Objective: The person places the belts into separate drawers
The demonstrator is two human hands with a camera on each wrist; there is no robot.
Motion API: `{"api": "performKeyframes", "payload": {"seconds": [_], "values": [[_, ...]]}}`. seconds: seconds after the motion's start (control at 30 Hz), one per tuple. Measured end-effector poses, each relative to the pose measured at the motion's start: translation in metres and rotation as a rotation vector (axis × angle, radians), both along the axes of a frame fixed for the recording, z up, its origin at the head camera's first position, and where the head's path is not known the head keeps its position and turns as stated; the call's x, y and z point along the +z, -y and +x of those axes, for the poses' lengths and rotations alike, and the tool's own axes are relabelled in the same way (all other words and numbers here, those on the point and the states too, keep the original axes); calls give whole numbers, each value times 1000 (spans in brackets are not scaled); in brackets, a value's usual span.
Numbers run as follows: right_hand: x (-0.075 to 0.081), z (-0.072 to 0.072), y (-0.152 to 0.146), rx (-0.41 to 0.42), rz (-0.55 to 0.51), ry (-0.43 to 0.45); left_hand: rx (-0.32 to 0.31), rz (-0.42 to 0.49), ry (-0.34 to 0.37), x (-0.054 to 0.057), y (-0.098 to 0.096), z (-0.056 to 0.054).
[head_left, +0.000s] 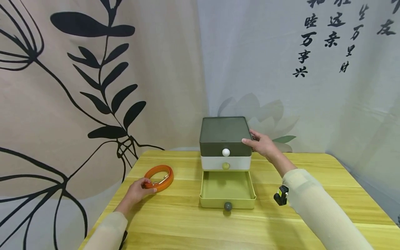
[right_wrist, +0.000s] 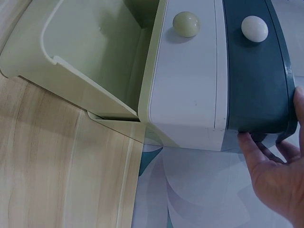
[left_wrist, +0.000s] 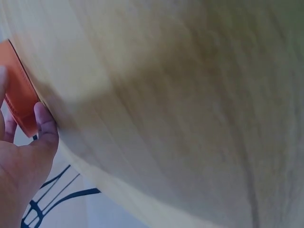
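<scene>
On the left of the table, my left hand (head_left: 138,190) holds the near left edge of a coiled orange strap (head_left: 171,176) with gold-coloured metal clasps. In the left wrist view, thumb and fingers pinch the orange band (left_wrist: 21,92). A small drawer unit (head_left: 225,130) stands toward the back: dark green top tier, white middle, yellow-green bottom. My right hand (head_left: 264,144) grips its upper right side, thumb over the top edge and fingers against the side wall. In the right wrist view, fingertips meet the dark tier (right_wrist: 259,90) near its lower edge. The bottom drawer (head_left: 228,203) is pulled out and empty.
Round knobs sit on the drawer fronts: a white knob (head_left: 226,152), a yellow-green knob (head_left: 225,166) and a grey knob (head_left: 228,206). The wooden table (head_left: 175,225) ends at a patterned cloth (head_left: 168,69) behind and to the sides.
</scene>
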State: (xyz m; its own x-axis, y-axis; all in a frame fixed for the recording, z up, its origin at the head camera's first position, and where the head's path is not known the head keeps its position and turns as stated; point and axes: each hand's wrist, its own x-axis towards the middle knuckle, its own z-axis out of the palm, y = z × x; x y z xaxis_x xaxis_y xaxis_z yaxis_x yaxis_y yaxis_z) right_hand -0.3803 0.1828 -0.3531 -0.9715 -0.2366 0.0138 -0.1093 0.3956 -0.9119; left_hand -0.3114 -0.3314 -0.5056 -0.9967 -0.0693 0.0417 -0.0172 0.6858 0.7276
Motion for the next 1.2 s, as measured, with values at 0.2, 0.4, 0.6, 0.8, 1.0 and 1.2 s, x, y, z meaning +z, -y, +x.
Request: {"api": "performKeyframes", "payload": {"seconds": [0.2, 0.4, 0.6, 0.8, 1.0, 1.2], "values": [[1, 1, 2, 3, -15, 8, -18, 2, 2, -1, 1, -1], [1, 2, 1, -1, -4, 6, -6, -38, -11, -1, -2, -1], [-1, 0, 0, 1, 2, 2, -7, -52, -31, 1, -5, 1], [-2, -3, -1, -5, 5, 2, -17, -28, -9, 8, -8, 3], [-2, -4, -2, -7, 10, 4, -34, 25, 13, 23, -12, 4], [-3, -4, -2, -5, 13, 0, -56, 39, 22, 34, -15, 3]]}}
